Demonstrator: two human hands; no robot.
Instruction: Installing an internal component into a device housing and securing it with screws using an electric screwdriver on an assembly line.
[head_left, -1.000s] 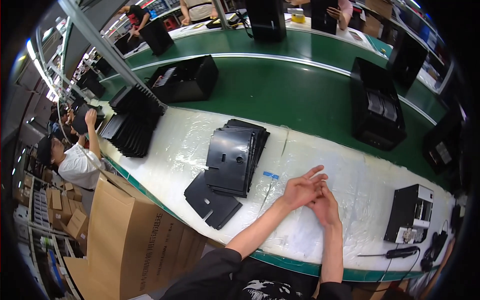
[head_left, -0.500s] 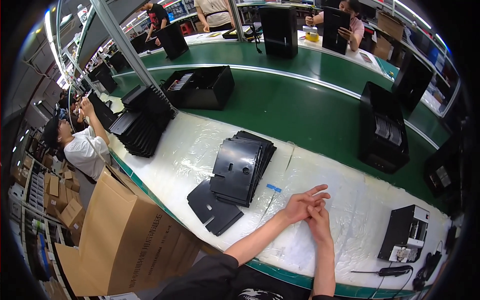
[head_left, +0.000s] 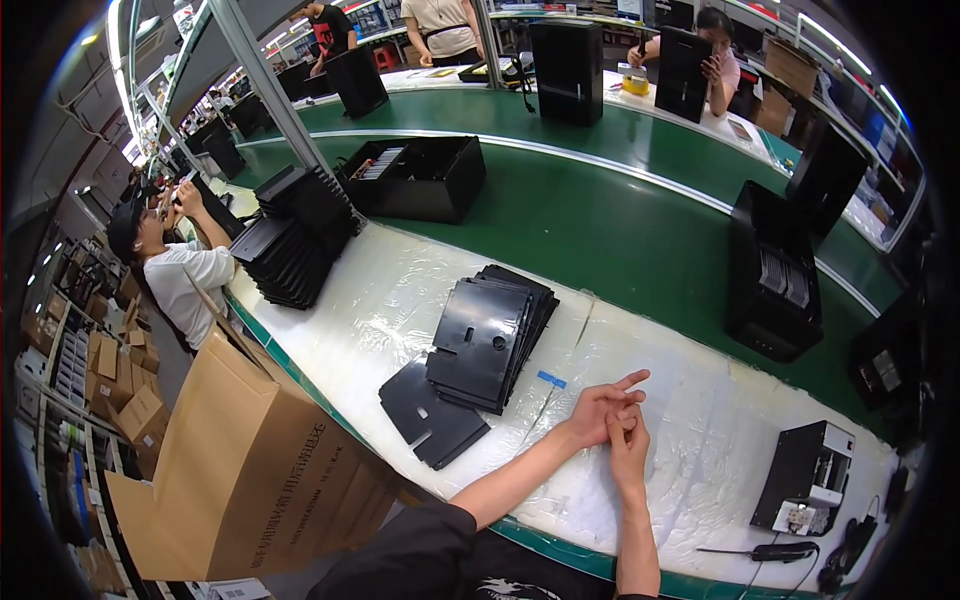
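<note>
My two hands meet above the white film-covered bench, near its front edge. My left hand (head_left: pixel 594 414) is palm up, its fingers stretched out to the right and apart. The fingertips of my right hand (head_left: pixel 629 450) are bunched together against the left hand's fingers; whether something small is between them I cannot make out. To the left lies a fanned stack of black panels (head_left: pixel 484 335) with slots and a round hole. A further black panel (head_left: pixel 425 418) pokes out from under that stack. A strip of blue tape (head_left: pixel 551 379) sticks to the bench between stack and hands.
A taller pile of black panels (head_left: pixel 290 240) stands at the bench's left end by a metal post. Black cases (head_left: pixel 425 175) sit on the green conveyor (head_left: pixel 600 230). A small machine (head_left: pixel 805 480) and a corded tool (head_left: pixel 775 551) are at right, a large carton (head_left: pixel 230 460) at lower left. Co-workers sit and stand around.
My right hand has shifted slightly left and closer against the left hand's fingers. The view has tilted a little. The co-worker at left has moved slightly; the panels stay put.
</note>
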